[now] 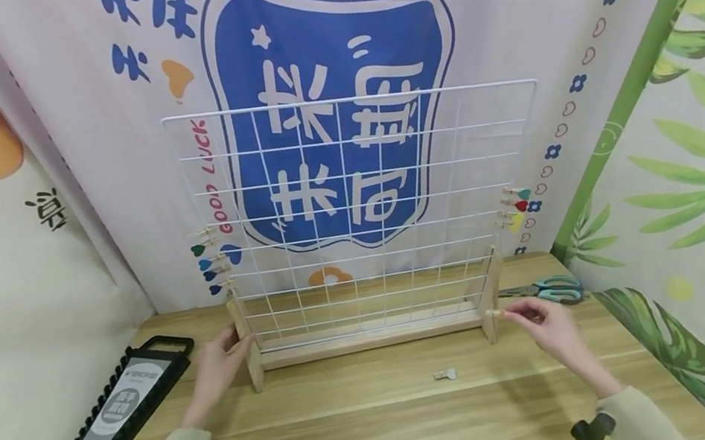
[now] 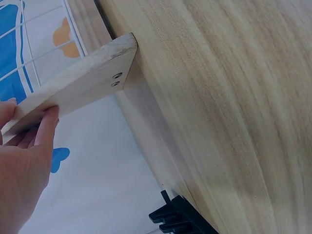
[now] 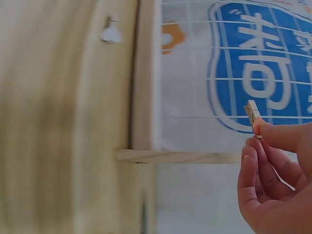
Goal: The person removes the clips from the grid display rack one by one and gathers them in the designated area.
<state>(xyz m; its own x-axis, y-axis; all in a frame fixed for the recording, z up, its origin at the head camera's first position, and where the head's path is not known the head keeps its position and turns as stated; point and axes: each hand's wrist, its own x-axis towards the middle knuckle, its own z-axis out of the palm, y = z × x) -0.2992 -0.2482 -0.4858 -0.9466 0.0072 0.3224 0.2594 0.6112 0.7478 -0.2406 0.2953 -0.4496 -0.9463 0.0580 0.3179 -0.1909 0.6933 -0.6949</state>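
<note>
A white wire grid panel stands upright in a wooden base with a side post at each end. My left hand holds the left post, with the thumb on one face and fingers on the other. Between the thumb and fingertips of my right hand is a small wooden clothespin, held just beside the right post. Another clothespin with a white heart lies on the table in front of the base. Clothespins with coloured hearts line the grid's left edge and right edge.
A black toothed holder with a handle and grey label lies at the left of the table. Scissors with teal handles lie behind my right hand. A printed curtain hangs close behind the grid.
</note>
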